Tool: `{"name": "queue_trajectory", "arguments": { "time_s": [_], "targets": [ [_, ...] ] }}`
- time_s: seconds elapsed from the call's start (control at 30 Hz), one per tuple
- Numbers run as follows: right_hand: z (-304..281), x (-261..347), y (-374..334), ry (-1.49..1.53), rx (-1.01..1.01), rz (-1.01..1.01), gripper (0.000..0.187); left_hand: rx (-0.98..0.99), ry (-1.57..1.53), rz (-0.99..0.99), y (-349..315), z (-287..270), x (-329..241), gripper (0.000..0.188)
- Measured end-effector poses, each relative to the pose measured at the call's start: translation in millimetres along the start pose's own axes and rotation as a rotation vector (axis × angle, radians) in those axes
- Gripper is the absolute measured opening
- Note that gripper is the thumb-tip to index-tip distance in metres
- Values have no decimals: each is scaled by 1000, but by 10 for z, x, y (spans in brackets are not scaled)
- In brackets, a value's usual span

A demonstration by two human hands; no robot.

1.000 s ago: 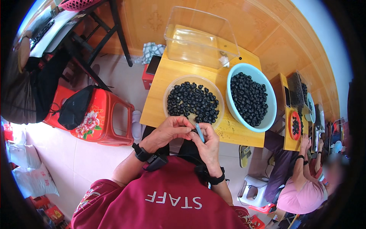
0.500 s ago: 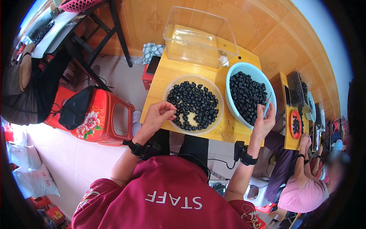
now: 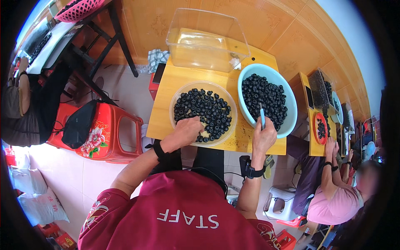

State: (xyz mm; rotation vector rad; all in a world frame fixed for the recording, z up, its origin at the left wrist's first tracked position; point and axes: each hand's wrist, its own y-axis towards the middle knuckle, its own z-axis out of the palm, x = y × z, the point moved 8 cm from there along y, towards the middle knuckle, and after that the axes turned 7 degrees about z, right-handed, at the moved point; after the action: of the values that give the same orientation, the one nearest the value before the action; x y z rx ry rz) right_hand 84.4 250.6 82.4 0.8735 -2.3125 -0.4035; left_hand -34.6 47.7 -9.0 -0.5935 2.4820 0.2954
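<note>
Over the near left side of a shallow round clear tray, my left hand has its fingers bent down and drawn together among small round black pieces with holes in their middles. Whether a piece is between the fingertips is hidden. My right hand is closed round a slim tool with a light blue handle, its tip reaching over the pieces in the light blue bowl. That bowl, to the right of the tray, is heaped with the same black pieces.
Behind the tray stands a clear rectangular bin on the yellow wooden table. A red stool with a black bag is at the left. Another person works at the right, and one sits at the far left.
My left hand has gone from the tray's left rim in over the black pieces. My right hand has come lower and left, the tool now pointing into the bowl. The view has shifted slightly.
</note>
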Motion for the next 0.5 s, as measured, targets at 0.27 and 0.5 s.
{"name": "queue_trajectory", "arguments": {
  "time_s": [0.27, 0.5],
  "targets": [
    [-24, 57, -28, -63, -47, -51, 11, 62, -11, 55, 1, -39, -56, 11],
    [-28, 50, -30, 26, 14, -24, 18, -141, -910, -54, -58, -166, 98, 17]
  ]
}}
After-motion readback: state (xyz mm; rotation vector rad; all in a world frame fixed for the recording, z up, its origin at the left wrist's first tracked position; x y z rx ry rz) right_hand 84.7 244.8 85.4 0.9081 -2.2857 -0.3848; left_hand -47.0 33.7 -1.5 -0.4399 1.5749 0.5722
